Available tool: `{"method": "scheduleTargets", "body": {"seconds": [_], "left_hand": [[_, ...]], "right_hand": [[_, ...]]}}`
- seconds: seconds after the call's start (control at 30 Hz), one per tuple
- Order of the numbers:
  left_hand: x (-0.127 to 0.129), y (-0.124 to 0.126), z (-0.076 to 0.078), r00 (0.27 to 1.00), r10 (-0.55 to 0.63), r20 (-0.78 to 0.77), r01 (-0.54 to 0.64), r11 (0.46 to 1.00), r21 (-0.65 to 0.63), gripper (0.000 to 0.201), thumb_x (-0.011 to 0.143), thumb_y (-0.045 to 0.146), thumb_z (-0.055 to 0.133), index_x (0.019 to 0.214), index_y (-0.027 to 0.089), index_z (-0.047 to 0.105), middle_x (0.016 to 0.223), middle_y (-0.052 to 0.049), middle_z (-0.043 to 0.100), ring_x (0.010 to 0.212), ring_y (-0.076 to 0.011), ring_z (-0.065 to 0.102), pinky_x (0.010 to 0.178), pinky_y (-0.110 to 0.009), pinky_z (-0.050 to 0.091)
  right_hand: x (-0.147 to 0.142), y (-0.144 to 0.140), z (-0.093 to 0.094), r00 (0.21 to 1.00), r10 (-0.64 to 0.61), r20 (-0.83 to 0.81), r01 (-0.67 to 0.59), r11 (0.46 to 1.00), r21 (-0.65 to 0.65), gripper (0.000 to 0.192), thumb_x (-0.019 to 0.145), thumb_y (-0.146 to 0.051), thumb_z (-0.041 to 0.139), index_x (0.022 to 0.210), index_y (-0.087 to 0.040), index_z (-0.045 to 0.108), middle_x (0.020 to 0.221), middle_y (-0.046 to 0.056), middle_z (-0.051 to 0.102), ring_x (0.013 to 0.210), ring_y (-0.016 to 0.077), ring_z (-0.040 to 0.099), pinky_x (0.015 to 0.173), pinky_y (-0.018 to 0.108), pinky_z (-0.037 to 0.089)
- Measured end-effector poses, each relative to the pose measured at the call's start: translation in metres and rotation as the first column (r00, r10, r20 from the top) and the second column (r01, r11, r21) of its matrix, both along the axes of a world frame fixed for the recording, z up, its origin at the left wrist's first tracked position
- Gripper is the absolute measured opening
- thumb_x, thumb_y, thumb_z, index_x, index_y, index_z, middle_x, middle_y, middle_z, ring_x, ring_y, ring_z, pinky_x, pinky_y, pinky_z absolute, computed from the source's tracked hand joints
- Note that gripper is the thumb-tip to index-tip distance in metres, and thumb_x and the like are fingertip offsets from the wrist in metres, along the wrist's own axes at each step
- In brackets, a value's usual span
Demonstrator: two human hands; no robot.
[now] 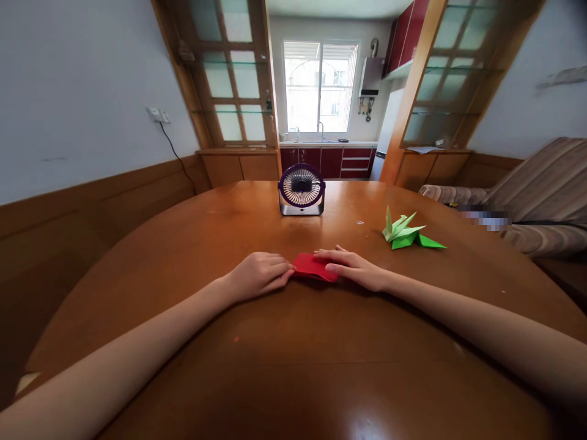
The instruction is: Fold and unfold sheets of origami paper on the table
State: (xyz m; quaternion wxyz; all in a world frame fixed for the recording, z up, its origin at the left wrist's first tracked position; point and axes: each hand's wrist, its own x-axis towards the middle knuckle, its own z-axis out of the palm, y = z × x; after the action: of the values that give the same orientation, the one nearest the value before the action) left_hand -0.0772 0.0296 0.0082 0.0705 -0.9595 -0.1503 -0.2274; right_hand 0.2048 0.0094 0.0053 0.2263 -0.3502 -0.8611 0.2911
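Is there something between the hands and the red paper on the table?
No. Both hands already rest on the red paper: left hand at its left edge, right hand on its right part. The fan and green origami stand farther off.

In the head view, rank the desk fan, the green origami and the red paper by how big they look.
1. Green origami, widest.
2. Desk fan, close behind and farther off, so their order is unsure.
3. Red paper, smallest, though partly covered by the right hand.
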Motion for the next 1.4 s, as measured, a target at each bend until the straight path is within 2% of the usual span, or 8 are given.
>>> {"method": "scheduleTargets", "body": {"seconds": [0.1, 0.23, 0.47, 0.6, 0.77, 0.97, 1.17, 1.4], "left_hand": [[0.002, -0.002, 0.000, 0.984, 0.098, 0.150, -0.079, 0.989, -0.129, 0.032, 0.097, 0.028, 0.039, 0.080, 0.015, 0.063, 0.069, -0.003, 0.064, 0.060, -0.0124, 0.056, 0.058, -0.023, 0.044], [0.009, -0.005, -0.001, 0.856, 0.344, 0.386, -0.159, 0.886, -0.436, 0.038, 0.096, 0.035, 0.040, 0.066, 0.016, 0.055, 0.057, 0.002, 0.051, 0.051, -0.0092, 0.044, 0.050, -0.020, 0.036], [0.029, -0.016, 0.002, 0.591, 0.569, 0.572, 0.119, 0.640, -0.759, 0.037, 0.089, 0.049, 0.050, 0.071, 0.018, 0.054, 0.062, 0.001, 0.056, 0.053, -0.0123, 0.053, 0.050, -0.022, 0.043], [0.033, -0.021, 0.001, 0.570, 0.610, 0.551, 0.217, 0.535, -0.817, 0.039, 0.082, 0.051, 0.061, 0.103, 0.020, 0.054, 0.067, 0.003, 0.060, 0.053, -0.0134, 0.057, 0.052, -0.024, 0.046], [0.025, -0.011, -0.006, 0.729, 0.556, 0.399, -0.119, 0.677, -0.726, 0.036, 0.086, 0.044, 0.059, 0.112, 0.020, 0.057, 0.059, 0.007, 0.050, 0.053, -0.0111, 0.049, 0.054, -0.022, 0.039], [0.017, -0.002, -0.008, 0.819, 0.566, 0.094, -0.464, 0.749, -0.473, 0.022, 0.092, 0.036, 0.052, 0.099, 0.020, 0.066, 0.085, -0.003, 0.065, 0.080, -0.0187, 0.060, 0.072, -0.030, 0.045], [0.019, -0.004, -0.010, 0.873, 0.487, 0.002, -0.482, 0.864, -0.147, 0.022, 0.095, 0.030, 0.050, 0.100, 0.018, 0.067, 0.104, -0.008, 0.064, 0.098, -0.0231, 0.058, 0.086, -0.038, 0.046], [0.040, -0.019, -0.012, 0.907, 0.420, -0.020, -0.418, 0.895, -0.155, 0.032, 0.091, 0.042, 0.057, 0.107, 0.016, 0.066, 0.111, -0.010, 0.064, 0.104, -0.0255, 0.060, 0.092, -0.040, 0.047]], "right_hand": [[0.002, 0.001, 0.002, 0.994, 0.054, -0.092, -0.060, 0.996, -0.059, 0.052, 0.093, -0.055, 0.047, 0.138, -0.028, 0.049, 0.146, 0.005, 0.046, 0.138, 0.0280, 0.038, 0.117, 0.058, 0.003], [-0.003, 0.001, -0.001, 0.941, 0.076, -0.330, -0.137, 0.977, -0.166, 0.053, 0.084, -0.046, 0.065, 0.130, -0.023, 0.056, 0.135, 0.007, 0.058, 0.124, 0.0268, 0.052, 0.109, 0.048, 0.036], [-0.014, -0.003, 0.000, 0.819, -0.211, -0.534, 0.110, 0.971, -0.214, 0.031, 0.083, -0.046, 0.065, 0.081, -0.016, 0.069, 0.079, 0.003, 0.069, 0.075, 0.0165, 0.063, 0.073, 0.030, 0.051], [-0.016, 0.001, -0.004, 0.745, -0.265, -0.612, 0.122, 0.956, -0.266, 0.027, 0.079, -0.043, 0.069, 0.089, -0.018, 0.066, 0.069, -0.001, 0.063, 0.061, 0.0125, 0.058, 0.060, 0.026, 0.047], [-0.010, 0.009, -0.014, 0.823, -0.328, -0.464, 0.270, 0.944, -0.189, 0.045, 0.081, -0.040, 0.066, 0.119, -0.018, 0.056, 0.076, 0.001, 0.065, 0.064, 0.0147, 0.059, 0.060, 0.028, 0.047], [-0.003, 0.007, -0.014, 0.947, -0.299, -0.115, 0.320, 0.885, 0.337, 0.039, 0.084, -0.032, 0.063, 0.119, -0.017, 0.057, 0.101, 0.010, 0.060, 0.089, 0.0219, 0.059, 0.081, 0.040, 0.050], [-0.009, 0.000, -0.013, 0.989, -0.107, 0.099, 0.040, 0.853, 0.521, 0.017, 0.092, -0.024, 0.053, 0.102, -0.018, 0.065, 0.102, 0.010, 0.061, 0.095, 0.0217, 0.058, 0.090, 0.041, 0.046], [-0.011, -0.001, -0.011, 0.988, -0.096, 0.124, 0.017, 0.851, 0.524, 0.016, 0.092, -0.024, 0.054, 0.099, -0.017, 0.067, 0.096, 0.010, 0.063, 0.089, 0.0209, 0.060, 0.085, 0.039, 0.047]]}}
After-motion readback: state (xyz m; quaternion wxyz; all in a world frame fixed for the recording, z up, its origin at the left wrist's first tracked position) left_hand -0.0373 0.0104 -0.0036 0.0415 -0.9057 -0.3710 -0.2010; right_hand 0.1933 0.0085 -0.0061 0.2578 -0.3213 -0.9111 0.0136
